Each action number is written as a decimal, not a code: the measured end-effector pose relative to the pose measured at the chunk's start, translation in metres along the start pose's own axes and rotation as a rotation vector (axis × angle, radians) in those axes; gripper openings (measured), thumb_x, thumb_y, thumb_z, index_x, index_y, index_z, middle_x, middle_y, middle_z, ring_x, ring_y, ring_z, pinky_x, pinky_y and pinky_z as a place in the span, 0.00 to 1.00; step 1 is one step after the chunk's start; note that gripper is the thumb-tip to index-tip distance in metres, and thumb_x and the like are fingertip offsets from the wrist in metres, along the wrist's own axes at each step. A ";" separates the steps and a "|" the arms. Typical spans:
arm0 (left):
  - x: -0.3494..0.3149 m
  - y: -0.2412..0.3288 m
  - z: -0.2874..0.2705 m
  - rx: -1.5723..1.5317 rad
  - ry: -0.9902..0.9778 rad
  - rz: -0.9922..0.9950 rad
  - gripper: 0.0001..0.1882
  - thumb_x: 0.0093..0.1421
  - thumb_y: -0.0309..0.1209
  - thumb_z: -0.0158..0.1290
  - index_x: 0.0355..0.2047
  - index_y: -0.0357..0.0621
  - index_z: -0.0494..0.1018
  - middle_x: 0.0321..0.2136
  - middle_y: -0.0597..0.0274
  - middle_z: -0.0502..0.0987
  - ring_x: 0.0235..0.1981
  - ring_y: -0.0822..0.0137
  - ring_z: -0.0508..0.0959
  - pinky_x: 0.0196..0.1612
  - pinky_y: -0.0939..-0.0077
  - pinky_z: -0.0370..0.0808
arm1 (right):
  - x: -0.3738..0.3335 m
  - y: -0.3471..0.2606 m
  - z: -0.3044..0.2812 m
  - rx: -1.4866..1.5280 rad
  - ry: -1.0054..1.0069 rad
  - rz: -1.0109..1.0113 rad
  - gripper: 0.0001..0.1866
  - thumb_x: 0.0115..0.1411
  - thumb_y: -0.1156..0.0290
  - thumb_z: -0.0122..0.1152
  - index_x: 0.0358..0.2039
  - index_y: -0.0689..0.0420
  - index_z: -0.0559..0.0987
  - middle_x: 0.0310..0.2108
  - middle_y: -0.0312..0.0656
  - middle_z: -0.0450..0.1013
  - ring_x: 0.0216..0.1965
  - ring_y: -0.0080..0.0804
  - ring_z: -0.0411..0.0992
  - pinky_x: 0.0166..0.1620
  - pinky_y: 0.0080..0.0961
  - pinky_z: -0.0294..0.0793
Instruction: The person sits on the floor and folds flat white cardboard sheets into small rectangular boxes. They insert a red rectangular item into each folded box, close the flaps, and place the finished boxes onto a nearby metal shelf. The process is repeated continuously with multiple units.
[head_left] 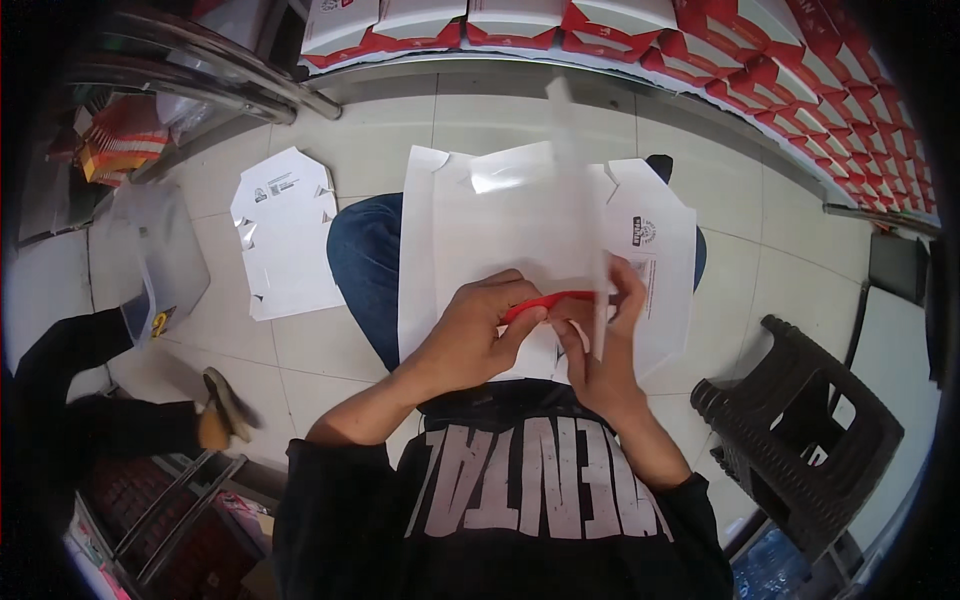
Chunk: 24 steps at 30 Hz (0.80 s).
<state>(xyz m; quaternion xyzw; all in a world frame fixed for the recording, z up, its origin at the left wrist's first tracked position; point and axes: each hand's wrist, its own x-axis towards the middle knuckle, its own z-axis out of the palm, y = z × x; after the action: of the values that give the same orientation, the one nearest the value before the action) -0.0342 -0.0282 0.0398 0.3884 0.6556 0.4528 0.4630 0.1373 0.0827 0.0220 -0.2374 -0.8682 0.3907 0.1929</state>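
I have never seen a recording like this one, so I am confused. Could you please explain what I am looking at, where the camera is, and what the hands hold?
There is no machine here. A person wears a wide camera on the head, which looks down, so straight lines bend near the edges. The two forearms coming from the lower edge belong to that person, who sits with legs in blue jeans.

A flat white cardboard box blank lies on the lap. The left hand and the right hand fold its near edge, where a red strip shows between the fingers.

On the tiled floor lies another flat blank. A dark plastic stool stands at the right. Folded red and white boxes are lined up along the top. At the left is another person's dark sleeve.
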 end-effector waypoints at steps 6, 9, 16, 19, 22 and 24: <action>-0.027 -0.002 -0.015 0.227 0.098 0.346 0.03 0.57 0.22 0.60 0.32 0.41 0.79 0.38 0.58 0.80 0.44 0.54 0.78 0.52 0.61 0.63 | 0.008 0.006 -0.003 0.511 0.220 0.310 0.29 0.64 0.79 0.61 0.64 0.64 0.64 0.59 0.52 0.65 0.58 0.38 0.68 0.57 0.30 0.71; -0.039 -0.019 -0.028 0.492 0.212 0.532 0.04 0.53 0.25 0.65 0.29 0.46 0.81 0.42 0.62 0.82 0.49 0.59 0.78 0.53 0.64 0.59 | 0.014 -0.009 0.006 0.583 0.324 0.237 0.29 0.63 0.82 0.59 0.64 0.66 0.63 0.60 0.53 0.65 0.60 0.39 0.68 0.52 0.28 0.78; 0.002 -0.001 0.003 0.473 0.696 0.546 0.06 0.48 0.30 0.67 0.28 0.49 0.83 0.47 0.63 0.81 0.55 0.56 0.74 0.54 0.65 0.60 | 0.016 -0.028 0.009 0.263 0.180 0.107 0.25 0.59 0.86 0.59 0.58 0.65 0.71 0.64 0.58 0.61 0.62 0.46 0.66 0.56 0.33 0.76; 0.009 -0.013 0.020 0.519 0.624 0.508 0.05 0.54 0.33 0.64 0.32 0.51 0.84 0.54 0.61 0.77 0.61 0.56 0.68 0.57 0.64 0.53 | 0.014 -0.033 0.019 0.396 0.208 0.201 0.25 0.58 0.84 0.60 0.57 0.65 0.72 0.64 0.58 0.61 0.62 0.47 0.67 0.58 0.35 0.73; 0.010 -0.013 0.012 0.684 0.504 0.552 0.19 0.54 0.40 0.64 0.45 0.47 0.81 0.66 0.51 0.63 0.68 0.52 0.58 0.63 0.59 0.51 | 0.018 -0.021 0.013 0.291 0.226 0.151 0.25 0.56 0.84 0.59 0.57 0.68 0.73 0.63 0.57 0.63 0.59 0.45 0.70 0.57 0.32 0.73; -0.002 -0.019 -0.018 0.523 0.582 0.489 0.34 0.47 0.44 0.69 0.53 0.42 0.75 0.70 0.43 0.52 0.70 0.49 0.54 0.67 0.55 0.50 | 0.020 -0.011 0.000 0.528 0.220 0.275 0.29 0.59 0.80 0.62 0.61 0.68 0.70 0.64 0.54 0.64 0.60 0.41 0.68 0.59 0.34 0.70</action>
<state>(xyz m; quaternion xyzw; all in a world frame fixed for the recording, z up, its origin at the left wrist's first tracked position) -0.0527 -0.0393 0.0251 0.4923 0.7395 0.4584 0.0256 0.1185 0.0872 0.0336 -0.3350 -0.6706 0.5968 0.2861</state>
